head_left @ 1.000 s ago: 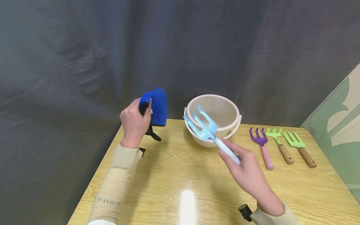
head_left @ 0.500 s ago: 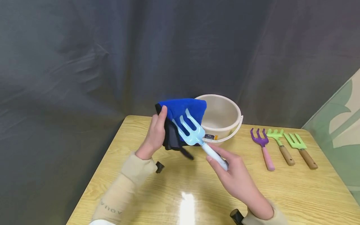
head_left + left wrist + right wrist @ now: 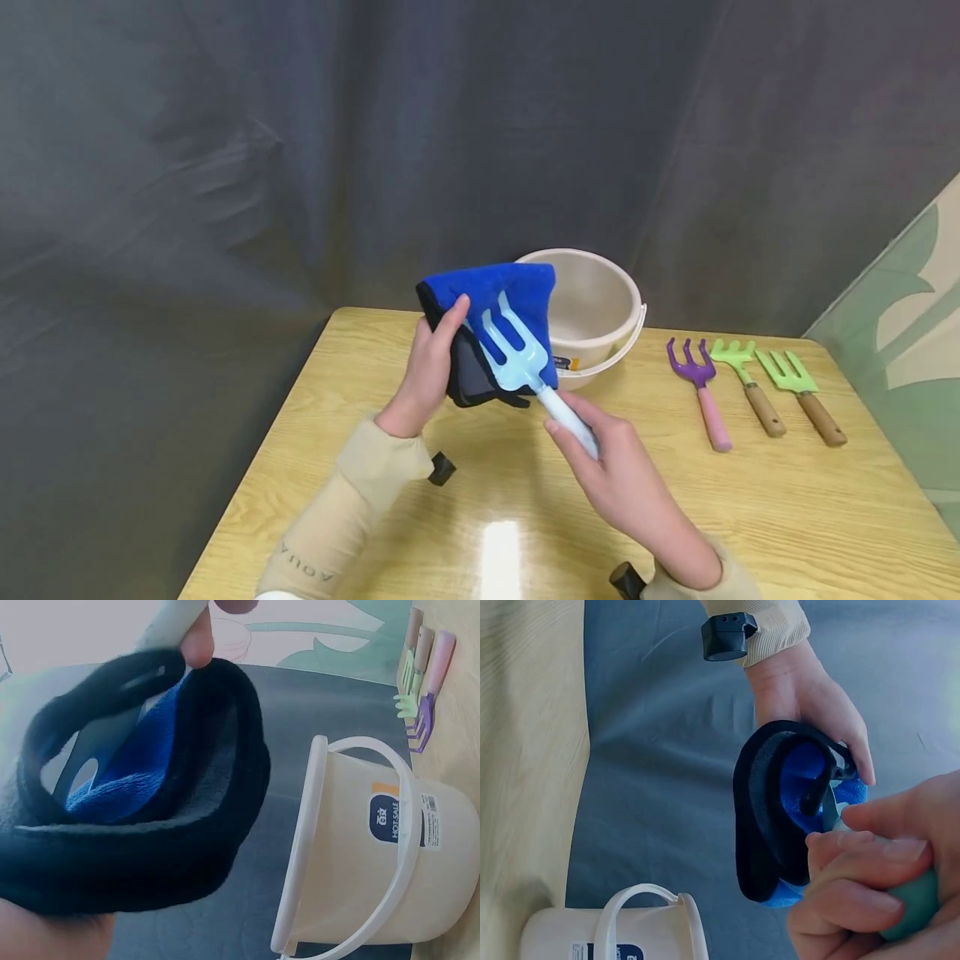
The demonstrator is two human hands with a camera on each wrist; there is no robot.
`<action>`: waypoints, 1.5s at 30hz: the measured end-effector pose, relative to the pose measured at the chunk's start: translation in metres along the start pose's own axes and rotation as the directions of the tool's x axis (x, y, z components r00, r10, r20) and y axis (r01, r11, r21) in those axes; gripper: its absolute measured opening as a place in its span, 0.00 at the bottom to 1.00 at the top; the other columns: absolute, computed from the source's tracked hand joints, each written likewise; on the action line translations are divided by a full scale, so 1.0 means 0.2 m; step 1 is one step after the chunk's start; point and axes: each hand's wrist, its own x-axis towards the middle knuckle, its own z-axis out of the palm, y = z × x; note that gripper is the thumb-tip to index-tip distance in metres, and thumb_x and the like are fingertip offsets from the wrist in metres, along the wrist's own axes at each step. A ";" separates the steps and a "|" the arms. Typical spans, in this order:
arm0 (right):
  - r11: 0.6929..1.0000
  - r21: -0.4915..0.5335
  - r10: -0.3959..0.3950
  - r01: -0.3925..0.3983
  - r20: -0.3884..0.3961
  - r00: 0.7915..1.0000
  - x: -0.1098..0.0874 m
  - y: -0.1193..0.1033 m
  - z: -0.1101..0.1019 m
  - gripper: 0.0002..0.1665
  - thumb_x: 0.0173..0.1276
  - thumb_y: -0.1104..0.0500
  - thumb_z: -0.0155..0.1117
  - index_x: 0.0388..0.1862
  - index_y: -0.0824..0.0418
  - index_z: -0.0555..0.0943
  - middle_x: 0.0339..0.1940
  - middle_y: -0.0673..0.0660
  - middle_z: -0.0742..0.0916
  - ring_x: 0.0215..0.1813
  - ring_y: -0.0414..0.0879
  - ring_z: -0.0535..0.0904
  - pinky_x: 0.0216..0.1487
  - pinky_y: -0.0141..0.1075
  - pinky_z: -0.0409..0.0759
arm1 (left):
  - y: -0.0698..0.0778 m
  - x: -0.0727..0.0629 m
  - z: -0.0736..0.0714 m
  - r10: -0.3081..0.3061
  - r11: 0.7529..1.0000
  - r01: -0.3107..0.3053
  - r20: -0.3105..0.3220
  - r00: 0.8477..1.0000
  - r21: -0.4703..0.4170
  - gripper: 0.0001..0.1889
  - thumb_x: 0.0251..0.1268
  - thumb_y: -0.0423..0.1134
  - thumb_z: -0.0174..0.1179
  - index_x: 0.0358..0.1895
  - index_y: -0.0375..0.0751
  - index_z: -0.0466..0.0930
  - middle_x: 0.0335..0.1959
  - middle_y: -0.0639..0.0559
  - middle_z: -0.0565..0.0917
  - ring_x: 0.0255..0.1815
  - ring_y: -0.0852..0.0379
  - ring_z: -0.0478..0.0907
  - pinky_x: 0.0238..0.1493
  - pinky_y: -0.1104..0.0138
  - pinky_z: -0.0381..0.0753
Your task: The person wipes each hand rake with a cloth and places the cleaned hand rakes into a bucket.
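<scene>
My left hand [image 3: 422,371] holds a folded blue cloth [image 3: 525,283] with black edging and a grey reverse side, the thumb lying across its front. Light blue tines of a garden hand fork [image 3: 527,360] lie over the cloth's blue face, angled up and left. Its pale handle is gripped by my right hand [image 3: 618,467] between thumb and fingers. In the right wrist view the cloth [image 3: 751,825] curls around the fork head, most of which is hidden there. The left wrist view has the cloth's black edge [image 3: 150,877] looping close to the camera.
Behind the cloth stands a cream bucket [image 3: 592,354] with its handle lowered to the front. A purple fork [image 3: 697,375] with a pink handle, a green rake [image 3: 738,362] and a green fork [image 3: 791,379] lie at the right. A dark curtain [image 3: 480,125] hangs behind the table.
My left hand has brought the cloth rightward from the table's left side to the fork's tines, its thumb now closer to them. The right hand and fork have shifted slightly left and down.
</scene>
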 end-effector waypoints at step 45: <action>0.999 0.045 0.016 -0.018 0.044 0.999 0.04 0.09 0.06 0.11 0.77 0.53 0.63 0.50 0.57 0.85 0.22 0.46 0.75 0.21 0.39 0.68 0.21 0.35 0.73 | 0.04 0.01 0.00 0.264 0.963 -0.267 -0.059 0.963 -0.046 0.26 0.73 0.50 0.48 0.63 0.33 0.71 0.53 0.51 0.80 0.51 0.56 0.76 0.55 0.64 0.75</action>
